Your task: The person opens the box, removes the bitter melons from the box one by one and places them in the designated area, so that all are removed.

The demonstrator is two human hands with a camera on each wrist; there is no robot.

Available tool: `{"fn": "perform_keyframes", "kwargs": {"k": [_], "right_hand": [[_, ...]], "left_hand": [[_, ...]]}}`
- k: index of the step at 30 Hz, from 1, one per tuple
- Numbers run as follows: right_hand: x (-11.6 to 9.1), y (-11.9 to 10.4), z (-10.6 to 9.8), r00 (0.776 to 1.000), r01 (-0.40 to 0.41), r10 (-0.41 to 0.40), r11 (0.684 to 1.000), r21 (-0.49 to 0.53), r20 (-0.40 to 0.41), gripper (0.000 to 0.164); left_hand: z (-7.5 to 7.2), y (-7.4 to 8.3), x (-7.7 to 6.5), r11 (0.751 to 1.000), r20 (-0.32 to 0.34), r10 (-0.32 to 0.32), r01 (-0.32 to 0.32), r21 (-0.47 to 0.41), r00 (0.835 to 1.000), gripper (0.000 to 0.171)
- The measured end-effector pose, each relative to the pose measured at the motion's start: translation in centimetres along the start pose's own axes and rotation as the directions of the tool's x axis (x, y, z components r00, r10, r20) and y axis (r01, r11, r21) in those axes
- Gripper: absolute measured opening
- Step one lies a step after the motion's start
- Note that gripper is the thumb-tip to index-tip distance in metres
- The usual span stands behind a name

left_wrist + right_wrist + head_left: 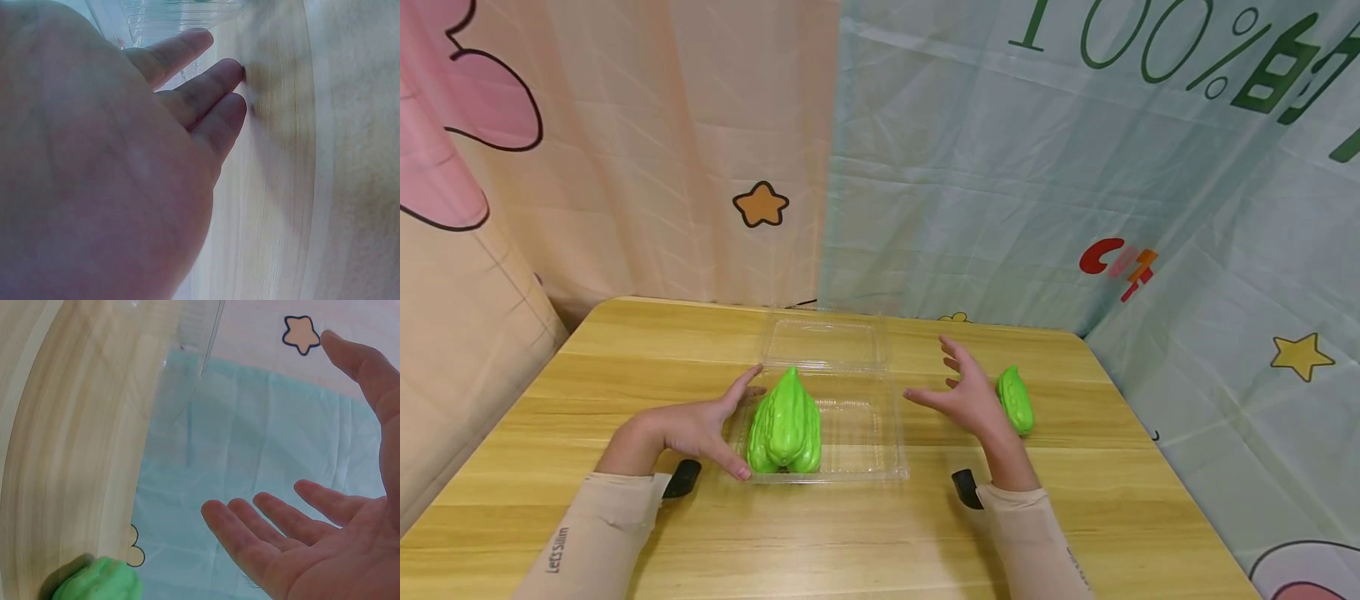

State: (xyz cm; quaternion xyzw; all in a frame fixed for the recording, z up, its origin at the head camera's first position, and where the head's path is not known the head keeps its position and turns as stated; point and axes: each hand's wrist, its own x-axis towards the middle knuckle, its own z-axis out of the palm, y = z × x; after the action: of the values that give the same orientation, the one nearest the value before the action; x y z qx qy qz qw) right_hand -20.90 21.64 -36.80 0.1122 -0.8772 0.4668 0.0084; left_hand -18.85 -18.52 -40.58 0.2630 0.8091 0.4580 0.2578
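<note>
A clear plastic box (861, 437) lies on the table with its hinged lid (823, 342) thrown back. Bright green bitter melons (786, 421), stacked together, fill its left half. My left hand (700, 427) is at the box's left side, thumb by the front left corner and fingers spread along the edge. In the left wrist view, its fingers (206, 103) are extended beside the clear plastic. To the right of the box my right hand (966, 396) is raised with fingers spread, holding nothing. Another bitter melon (1017, 400) lies on the table just right of that hand.
The wooden table (647, 358) has its far edge close to hanging cloth printed with stars and lettering (985, 208). More cloth (1247, 375) hangs along the right side. Dark wrist-worn pieces (682, 479) stick out near both sleeves.
</note>
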Motion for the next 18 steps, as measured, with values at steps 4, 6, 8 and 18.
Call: {"fn": "perform_keyframes", "kwargs": {"k": [4,6,8,18], "right_hand": [[-0.1,-0.4,0.4,1.000,0.026,-0.026,0.999,0.031,0.007,0.105],[-0.2,-0.6,0.6,1.000,0.031,-0.031,0.999,0.037,0.005,0.106],[-0.2,-0.7,0.8,0.999,0.031,-0.032,0.998,0.045,0.011,0.106],[-0.5,-1.5,2.4,0.995,0.071,-0.076,0.995,0.070,0.072,0.106]], "left_hand": [[0.0,-0.2,0.1,1.000,-0.004,-0.008,0.008,0.005,1.000,0.148],[0.0,-0.2,0.1,1.000,-0.006,-0.010,0.010,0.004,1.000,0.148],[0.0,-0.2,0.0,1.000,-0.004,-0.007,0.007,0.002,1.000,0.148],[0.0,-0.1,0.0,1.000,0.001,-0.012,0.012,-0.012,1.000,0.148]]}}
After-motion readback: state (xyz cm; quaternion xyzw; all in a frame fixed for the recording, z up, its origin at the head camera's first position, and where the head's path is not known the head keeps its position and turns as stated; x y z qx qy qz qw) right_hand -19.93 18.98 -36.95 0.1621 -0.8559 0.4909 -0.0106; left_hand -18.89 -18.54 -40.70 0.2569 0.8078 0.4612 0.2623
